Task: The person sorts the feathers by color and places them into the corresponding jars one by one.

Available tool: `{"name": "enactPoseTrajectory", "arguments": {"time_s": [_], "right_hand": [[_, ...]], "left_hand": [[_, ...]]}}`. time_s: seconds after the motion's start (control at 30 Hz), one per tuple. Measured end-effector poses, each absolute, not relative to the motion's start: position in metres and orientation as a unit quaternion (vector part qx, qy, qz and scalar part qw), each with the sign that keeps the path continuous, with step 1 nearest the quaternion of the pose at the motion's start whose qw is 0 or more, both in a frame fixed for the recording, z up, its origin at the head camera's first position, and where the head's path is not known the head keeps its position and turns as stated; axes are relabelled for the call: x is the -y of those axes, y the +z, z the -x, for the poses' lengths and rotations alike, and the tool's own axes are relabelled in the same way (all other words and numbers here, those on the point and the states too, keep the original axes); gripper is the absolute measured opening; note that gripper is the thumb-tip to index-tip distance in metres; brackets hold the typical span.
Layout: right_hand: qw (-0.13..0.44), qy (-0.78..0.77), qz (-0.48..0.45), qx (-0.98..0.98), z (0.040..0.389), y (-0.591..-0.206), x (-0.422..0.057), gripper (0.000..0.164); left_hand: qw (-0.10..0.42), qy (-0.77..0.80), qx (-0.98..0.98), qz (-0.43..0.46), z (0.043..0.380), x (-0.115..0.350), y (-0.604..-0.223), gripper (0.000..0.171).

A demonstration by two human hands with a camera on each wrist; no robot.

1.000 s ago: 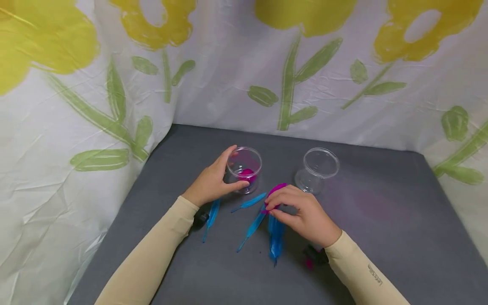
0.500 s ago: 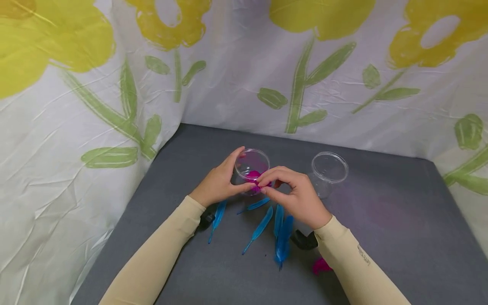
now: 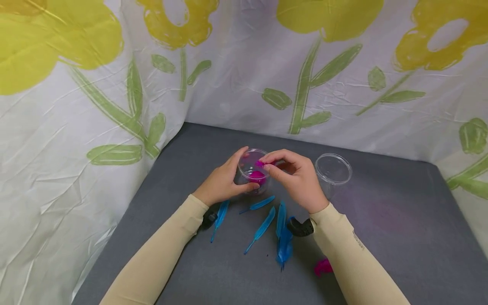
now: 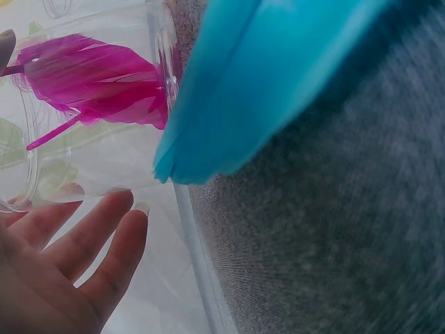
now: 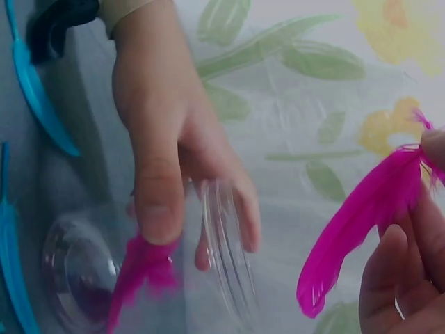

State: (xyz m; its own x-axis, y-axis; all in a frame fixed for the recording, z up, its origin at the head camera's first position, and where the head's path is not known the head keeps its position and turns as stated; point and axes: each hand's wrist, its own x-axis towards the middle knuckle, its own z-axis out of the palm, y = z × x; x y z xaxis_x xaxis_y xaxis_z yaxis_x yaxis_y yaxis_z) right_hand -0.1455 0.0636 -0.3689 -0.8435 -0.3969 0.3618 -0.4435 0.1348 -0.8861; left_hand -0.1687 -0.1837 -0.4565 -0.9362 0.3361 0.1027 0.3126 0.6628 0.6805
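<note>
My left hand (image 3: 223,180) grips a clear plastic cup (image 3: 247,169), thumb across the near side and fingers round the far left side. Inside the cup, low down, is a magenta feather (image 3: 257,178), seen through the wall in the right wrist view below my left thumb. Between thumb and fingertips my right hand (image 3: 299,176) pinches another magenta feather (image 5: 361,229) by its quill end, over the cup's mouth. In the left wrist view, magenta plumes (image 4: 97,80) show within the cup, and a blue feather (image 4: 243,90) lies large in front.
Several blue feathers (image 3: 263,226) lie on the grey table (image 3: 213,275) in front of the cup. A second clear cup (image 3: 333,169) stands to the right. Partly under my right forearm is more magenta feather (image 3: 323,267). A flower-printed curtain (image 3: 236,97) hangs behind.
My right hand has brought the pinched magenta feather from over the blue feathers to the cup, then up to its mouth. The left hand keeps its hold on the cup.
</note>
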Motion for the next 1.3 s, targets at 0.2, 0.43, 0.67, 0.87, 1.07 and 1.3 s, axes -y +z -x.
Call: {"name": "enactPoseTrajectory", "arguments": {"time_s": [0.2, 0.43, 0.67, 0.87, 1.07, 1.3], "right_hand": [[0.006, 0.625, -0.255, 0.738, 0.148, -0.368, -0.055, 0.013], [-0.003, 0.643, -0.255, 0.722, 0.153, -0.37, -0.045, 0.014], [-0.011, 0.664, -0.233, 0.711, 0.156, -0.375, -0.036, 0.018], [-0.011, 0.687, -0.183, 0.703, 0.16, -0.383, -0.034, 0.02], [-0.006, 0.703, -0.151, 0.695, 0.161, -0.389, -0.032, 0.019], [-0.017, 0.709, -0.149, 0.69, 0.162, -0.396, -0.028, 0.019]], "left_hand": [[0.012, 0.364, -0.914, -0.18, 0.168, 0.184, -0.458, 0.116], [0.003, 0.365, -0.911, -0.191, 0.17, 0.182, -0.458, 0.115], [0.005, 0.378, -0.904, -0.198, 0.17, 0.181, -0.457, 0.114], [0.002, 0.366, -0.91, -0.192, 0.17, 0.181, -0.457, 0.114], [0.005, 0.362, -0.914, -0.184, 0.17, 0.181, -0.456, 0.114], [0.007, 0.365, -0.914, -0.175, 0.169, 0.184, -0.458, 0.114]]}}
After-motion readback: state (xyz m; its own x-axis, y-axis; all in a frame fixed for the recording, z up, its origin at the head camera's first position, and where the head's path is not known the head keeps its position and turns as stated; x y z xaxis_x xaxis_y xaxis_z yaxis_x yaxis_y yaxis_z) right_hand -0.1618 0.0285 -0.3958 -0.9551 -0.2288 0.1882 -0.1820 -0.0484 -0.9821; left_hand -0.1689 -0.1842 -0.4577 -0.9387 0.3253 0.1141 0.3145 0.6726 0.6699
